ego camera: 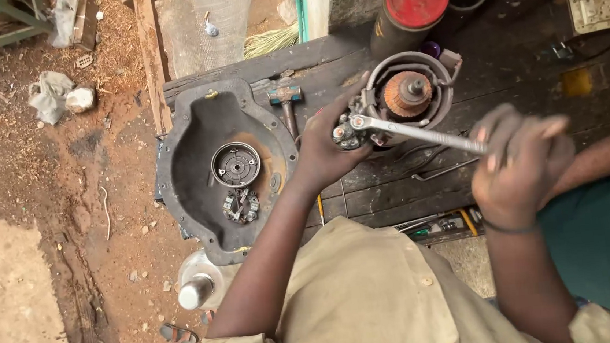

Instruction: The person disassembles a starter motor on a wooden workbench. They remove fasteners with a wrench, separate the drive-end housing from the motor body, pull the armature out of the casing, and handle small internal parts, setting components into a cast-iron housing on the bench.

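The left hand (325,151) wraps its fingers around the side of a grey metal motor housing with a rusty orange armature showing in its open end (409,96), which stands on the dark, worn wooden tabletop (532,78). The right hand (521,163) has its fingers closed around the handle of a long silver ring spanner (419,133), whose ring end sits on a fastener at the housing's near left edge, just beside the left fingers.

On the tabletop to the left lies a broad dark cast-metal cover (187,167) holding a small round cap and a brush plate; a small hammer (286,103) lies between it and the housing. A red-topped cylinder (415,0) stands behind.

The spanner could slip off the fastener if the ring is not seated squarely, and the handle would then swing toward the left fingers. The upright housing, steadied by one hand only, could also twist or tip under a hard pull.
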